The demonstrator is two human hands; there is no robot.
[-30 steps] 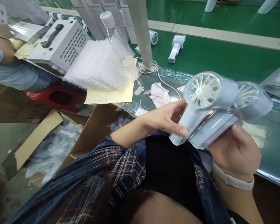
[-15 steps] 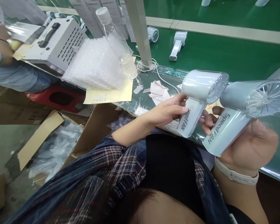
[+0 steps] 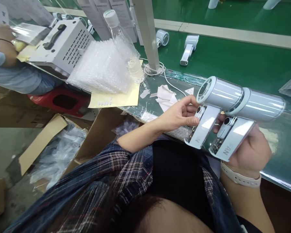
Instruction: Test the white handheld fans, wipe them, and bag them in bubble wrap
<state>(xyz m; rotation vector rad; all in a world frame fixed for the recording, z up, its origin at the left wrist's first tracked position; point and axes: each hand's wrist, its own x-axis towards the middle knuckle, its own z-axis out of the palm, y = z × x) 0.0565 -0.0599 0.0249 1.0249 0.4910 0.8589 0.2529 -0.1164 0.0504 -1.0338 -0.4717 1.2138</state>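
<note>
Taking the white post (image 3: 147,34) that rises from the workbench as the landmark: far left of it a co-worker's hand (image 3: 3,34) rests by a white perforated machine (image 3: 63,43), and between that machine and the post lie a stack of bubble wrap (image 3: 102,68) and a clear plastic bottle (image 3: 124,48). Below and right of the post, the left hand (image 3: 178,115) closes thumb and fingertips lightly on the handle of the nearer handheld fan (image 3: 210,108), pinching near its button. Further right again, the right hand (image 3: 251,147) wraps round the handle of the second fan (image 3: 242,124), fingers curled shut behind it; both fans hang in the air over the bench edge, their barrels touching end to end. They look like light, stiff, glossy plastic, likely slick under the fingers, so the flat-sided handle is probably the safest grip; the barrel ends with their thin vanes seem the fragile part. The fan fronts are turned away, the printed lettering on the handles is only partly legible, and the right palm is hidden. Just right of the post, two more fans (image 3: 188,48) lie on the green belt (image 3: 232,64).
</note>
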